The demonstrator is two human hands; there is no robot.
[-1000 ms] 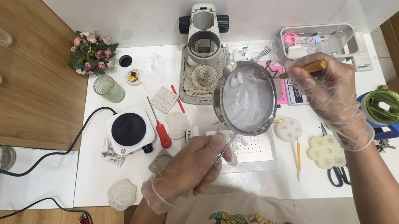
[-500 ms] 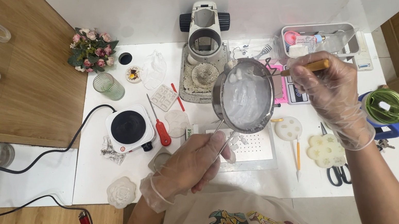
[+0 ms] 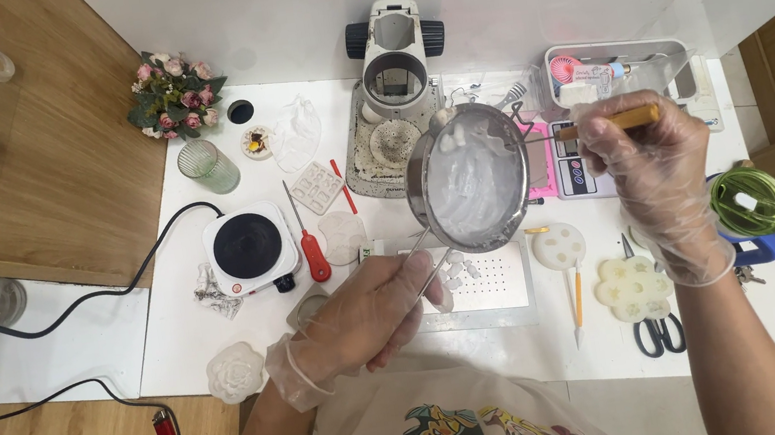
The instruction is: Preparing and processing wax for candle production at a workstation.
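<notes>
White tabletop [image 3: 224, 346], set between wooden flooring and a white back panel, carried all items at inspection.

Head view, the only view. My right hand [image 3: 656, 172], gloved, had its fingers clamped on the wooden handle [image 3: 612, 122] of one small steel pot [image 3: 469, 179], held tilted above the tabletop and clear of it. The pot's inside was coated with a white, waxy mass, some of it clinging to the wall. My left hand [image 3: 361, 317], also gloved, had its fingers closed on one thin metal rod [image 3: 423, 268], the tip reaching up to the pot's lower rim. Directly below lay one perforated white mould plate [image 3: 493, 285] with a few white bits at its near-left corner.

Progress, as judged: the white mass looked melted and partly loosened; most of the plate sat unfilled, so pouring or scraping out appeared largely outstanding.

Count: one hotplate [image 3: 250, 248], unoccupied; one red-handled tool [image 3: 313, 253]; one ribbed glass [image 3: 207, 165]; one flower posy [image 3: 175, 96]; one microscope stand [image 3: 395, 75]; two flower-shaped white moulds [image 3: 559, 248] [image 3: 632, 289] right of the plate; one white flower cast [image 3: 235, 372] at the front edge; one pair of scissors [image 3: 657, 335]; one green-lidded bottle [image 3: 748, 206].
</notes>
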